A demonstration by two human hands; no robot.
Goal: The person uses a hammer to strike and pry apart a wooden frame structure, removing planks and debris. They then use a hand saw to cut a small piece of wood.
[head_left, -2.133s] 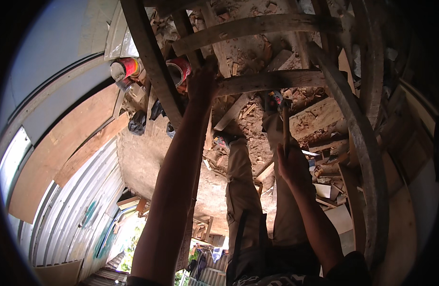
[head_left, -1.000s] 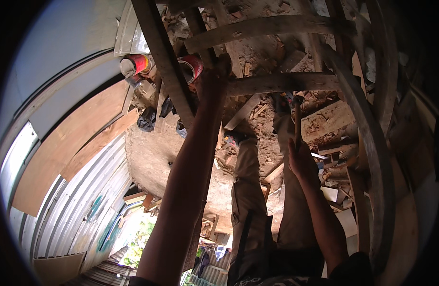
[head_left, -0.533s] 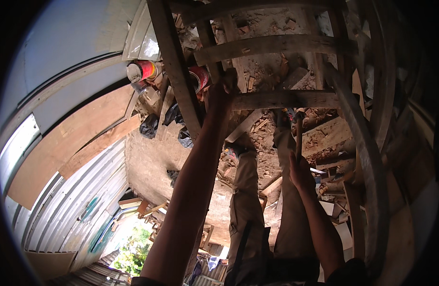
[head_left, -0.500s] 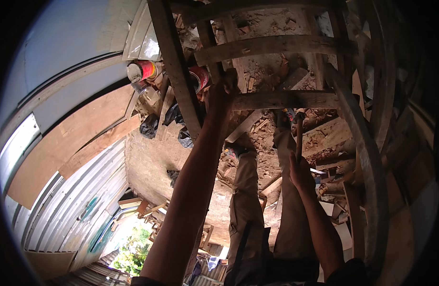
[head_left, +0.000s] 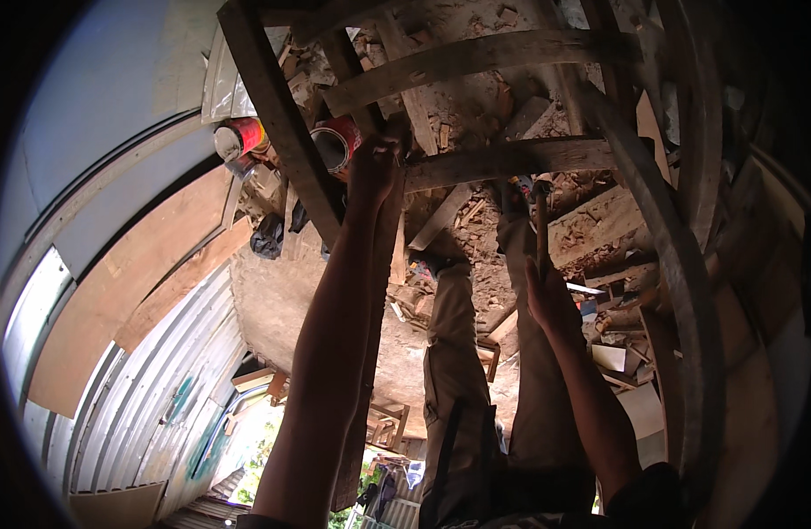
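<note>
Over here, the left hand (head_left: 376, 166) grips the wooden frame (head_left: 511, 160), probably steadying it, while the right hand (head_left: 549, 301) clasps a hammer (head_left: 542, 231), head beyond the fingers.

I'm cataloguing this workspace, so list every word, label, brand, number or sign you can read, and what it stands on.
No text can be read.
Can with a red and yellow label: any print is too small and blurred.
Red can: no legible lettering.
Corrugated metal wall: teal patches, no readable sign.
Hammer in the right hand, and wooden frame: no lettering discernible.
</note>
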